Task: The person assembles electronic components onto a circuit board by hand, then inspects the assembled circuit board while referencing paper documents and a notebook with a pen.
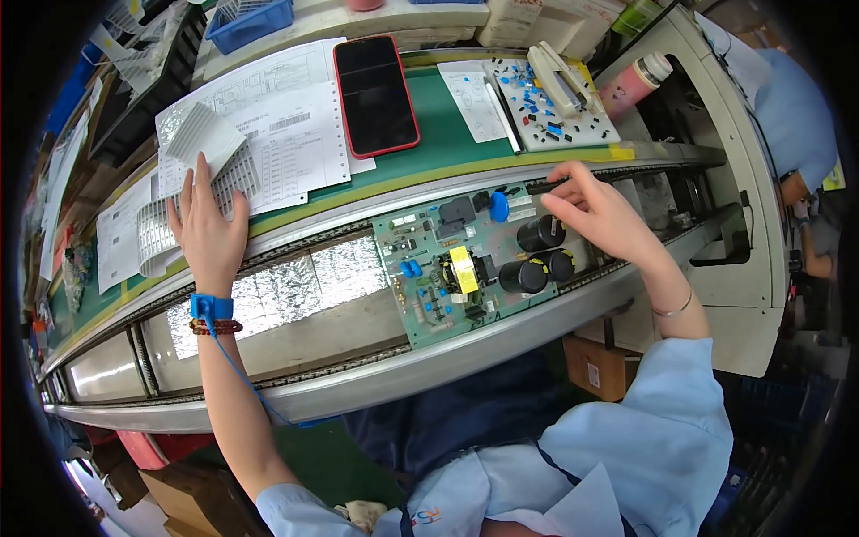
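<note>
My left hand [210, 224] lies with fingers spread on strips of white label sheet [234, 174], which rest over printed papers [277, 134]. A blue wrist strap [211, 307] with a cord is on that wrist. On the rail track in front of me sits a green circuit board [420, 313], fitted with black capacitors [524, 276], a yellow-taped transformer [463, 270] and a blue disc part [499, 207]. My right hand [595, 213] hovers by the board's far right corner, beside the capacitors. Its thumb and forefinger are apart, with nothing visible between them.
Metal conveyor rails [358, 371] run across in front of me. Beyond them lie a red-cased phone [376, 97], a pad of loose small components [546, 116] and a pink bottle [633, 85]. A machine housing [725, 304] stands at right; another person's blue sleeve [792, 112] is behind it.
</note>
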{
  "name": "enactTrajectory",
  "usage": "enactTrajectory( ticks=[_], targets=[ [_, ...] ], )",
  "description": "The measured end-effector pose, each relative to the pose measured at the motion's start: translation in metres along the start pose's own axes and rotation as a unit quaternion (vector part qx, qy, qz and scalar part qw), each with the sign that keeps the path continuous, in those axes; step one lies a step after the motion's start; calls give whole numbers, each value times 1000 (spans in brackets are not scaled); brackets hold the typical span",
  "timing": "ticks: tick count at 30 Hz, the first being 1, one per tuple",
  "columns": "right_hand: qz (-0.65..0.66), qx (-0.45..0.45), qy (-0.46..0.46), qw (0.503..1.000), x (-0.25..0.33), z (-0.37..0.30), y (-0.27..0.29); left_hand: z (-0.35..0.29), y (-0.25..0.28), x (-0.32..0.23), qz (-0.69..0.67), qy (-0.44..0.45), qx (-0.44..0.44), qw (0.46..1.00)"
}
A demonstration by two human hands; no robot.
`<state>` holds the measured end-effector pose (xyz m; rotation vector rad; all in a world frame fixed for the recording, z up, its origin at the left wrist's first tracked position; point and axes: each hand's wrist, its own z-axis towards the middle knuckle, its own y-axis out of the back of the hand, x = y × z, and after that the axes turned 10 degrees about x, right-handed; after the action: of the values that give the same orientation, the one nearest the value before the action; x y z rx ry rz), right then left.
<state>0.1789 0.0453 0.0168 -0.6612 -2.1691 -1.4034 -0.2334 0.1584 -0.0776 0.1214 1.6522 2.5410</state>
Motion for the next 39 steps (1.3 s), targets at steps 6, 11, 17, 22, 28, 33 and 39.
enactTrajectory(
  ticks=[6,11,17,22,28,33,39],
  targets=[
    [-73,78,-62,992,3,29,4,-3,-5,4,-68,-20,67,995],
    [-156,88,-63,982,7,42,3,-4,-7,4,-71,-18,65,995],
    [-73,111,-48,990,-8,47,7,-4,-9,6,-67,-23,70,995],
    [-44,115,-45,991,-15,46,12,-3,-7,6,-67,-25,66,995],
    [-81,105,-67,989,-11,41,17,-3,-7,4,-68,-27,56,996],
    [-146,90,-102,980,6,31,27,-5,-8,5,-62,-20,51,997],
    [-1,-11,161,987,21,16,10,-4,-9,4,-46,-19,45,998]
  ],
)
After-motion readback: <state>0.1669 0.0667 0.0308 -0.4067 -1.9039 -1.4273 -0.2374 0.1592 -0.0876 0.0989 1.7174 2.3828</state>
